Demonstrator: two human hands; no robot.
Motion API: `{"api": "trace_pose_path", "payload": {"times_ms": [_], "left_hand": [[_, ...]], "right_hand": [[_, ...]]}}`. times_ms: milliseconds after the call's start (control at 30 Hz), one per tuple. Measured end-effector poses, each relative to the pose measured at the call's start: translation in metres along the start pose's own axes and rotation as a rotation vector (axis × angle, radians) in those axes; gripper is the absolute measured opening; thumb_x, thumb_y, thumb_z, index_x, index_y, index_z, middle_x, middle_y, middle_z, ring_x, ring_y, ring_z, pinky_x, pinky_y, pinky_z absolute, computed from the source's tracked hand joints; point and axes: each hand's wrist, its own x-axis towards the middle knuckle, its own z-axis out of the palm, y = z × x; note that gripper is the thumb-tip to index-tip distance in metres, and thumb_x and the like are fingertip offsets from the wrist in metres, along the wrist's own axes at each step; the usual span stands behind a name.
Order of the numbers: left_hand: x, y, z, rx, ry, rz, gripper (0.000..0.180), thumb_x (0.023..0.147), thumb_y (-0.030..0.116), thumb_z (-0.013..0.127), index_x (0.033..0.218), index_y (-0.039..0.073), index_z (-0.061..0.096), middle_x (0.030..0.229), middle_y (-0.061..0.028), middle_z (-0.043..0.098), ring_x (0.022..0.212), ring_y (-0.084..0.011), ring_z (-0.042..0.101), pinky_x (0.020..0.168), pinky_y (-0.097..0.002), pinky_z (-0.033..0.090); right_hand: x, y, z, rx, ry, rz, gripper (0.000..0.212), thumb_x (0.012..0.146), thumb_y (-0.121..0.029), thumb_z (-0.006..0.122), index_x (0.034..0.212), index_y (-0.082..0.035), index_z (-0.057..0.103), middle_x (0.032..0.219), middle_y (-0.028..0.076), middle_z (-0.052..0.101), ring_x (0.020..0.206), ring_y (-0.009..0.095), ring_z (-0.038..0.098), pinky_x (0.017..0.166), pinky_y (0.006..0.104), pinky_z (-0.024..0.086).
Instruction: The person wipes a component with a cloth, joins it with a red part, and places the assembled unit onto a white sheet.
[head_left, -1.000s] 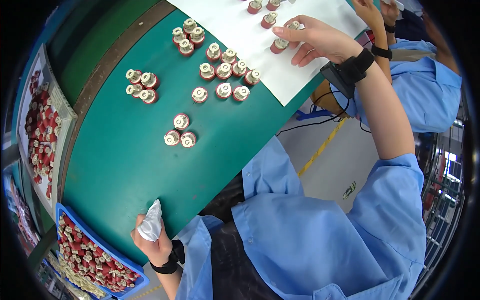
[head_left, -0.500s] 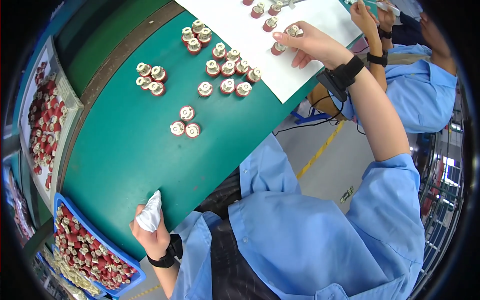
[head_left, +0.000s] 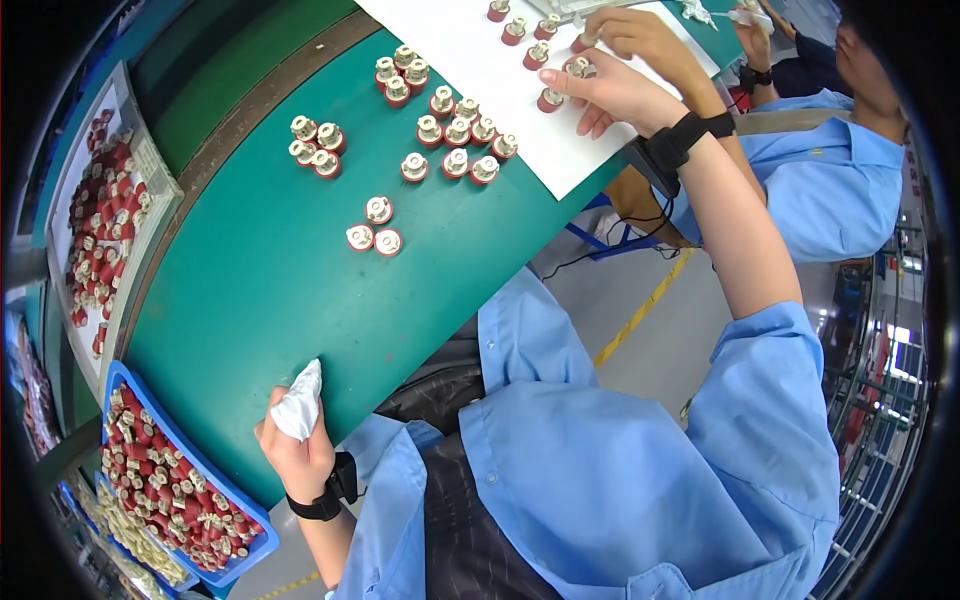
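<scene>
head view: blue tray (head_left: 262, 533) of red-and-white caps beside left hand (head_left: 297, 452) (fist around white cloth (head_left: 300, 405)).

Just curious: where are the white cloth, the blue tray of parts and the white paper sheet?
white cloth (head_left: 299, 408), head view, on its bunched middle.
blue tray (head_left: 262, 530), head view, on its rim.
white paper sheet (head_left: 560, 150), head view, on a bare part.

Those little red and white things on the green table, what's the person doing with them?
The person's right hand is stretched out to a white sheet, touching one small red and white part there. The left hand grips a crumpled white cloth at the near edge of the green table. More such parts sit in groups on the table, and a blue bin holds plenty more.
</scene>
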Motion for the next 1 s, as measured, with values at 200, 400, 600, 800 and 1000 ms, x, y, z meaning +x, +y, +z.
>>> {"api": "trace_pose_path", "payload": {"times_ms": [200, 400, 600, 800, 1000], "left_hand": [[-0.004, 0.004, -0.005, -0.024, -0.062, -0.120, 0.021, 0.087, -0.005, 0.063, 0.107, -0.005, 0.070, 0.090, -0.0159, 0.065, 0.075, -0.0304, 0.065, 0.068, -0.0345, 0.049], [-0.001, 0.005, -0.001, -0.003, -0.003, -0.019, 0.029, 0.077, -0.009, 0.064, 0.103, -0.001, 0.072, 0.079, -0.0115, 0.059, 0.055, -0.0247, 0.056, 0.054, -0.0325, 0.044], [0.000, 0.006, -0.002, -0.014, 0.011, -0.009, 0.030, 0.077, -0.009, 0.063, 0.104, -0.001, 0.073, 0.079, -0.0117, 0.059, 0.055, -0.0254, 0.055, 0.053, -0.0328, 0.044], [0.001, 0.007, -0.005, -0.033, -0.057, -0.087, 0.017, 0.085, -0.006, 0.063, 0.102, -0.004, 0.069, 0.085, -0.0147, 0.062, 0.065, -0.0281, 0.061, 0.060, -0.0343, 0.045], [0.003, 0.008, -0.001, -0.036, -0.005, -0.048, 0.031, 0.077, -0.009, 0.063, 0.104, -0.001, 0.073, 0.079, -0.0121, 0.061, 0.056, -0.0258, 0.057, 0.054, -0.0326, 0.045]], "right_hand": [[-0.008, 0.000, 0.002, 0.049, 0.050, 0.035, 0.095, 0.089, -0.065, 0.069, 0.144, 0.006, 0.039, 0.084, 0.007, 0.058, 0.066, 0.016, 0.071, 0.059, 0.0259, 0.059], [-0.003, 0.002, -0.013, 0.293, -0.003, 0.106, 0.078, 0.099, -0.055, 0.061, 0.149, 0.001, 0.037, 0.092, 0.011, 0.064, 0.074, 0.019, 0.073, 0.067, 0.0294, 0.061], [0.003, 0.008, -0.012, 0.499, -0.016, 0.217, 0.061, 0.104, -0.044, 0.058, 0.143, 0.000, 0.044, 0.103, 0.017, 0.068, 0.089, 0.024, 0.075, 0.075, 0.0324, 0.063], [0.007, 0.016, -0.011, 0.526, 0.039, 0.172, 0.056, 0.102, -0.040, 0.062, 0.136, 0.004, 0.050, 0.105, 0.018, 0.070, 0.093, 0.026, 0.075, 0.080, 0.0333, 0.064], [-0.001, 0.014, -0.014, 0.506, -0.036, 0.162, 0.050, 0.101, -0.035, 0.065, 0.127, 0.006, 0.057, 0.110, 0.018, 0.071, 0.093, 0.022, 0.075, 0.075, 0.0303, 0.062]]}}
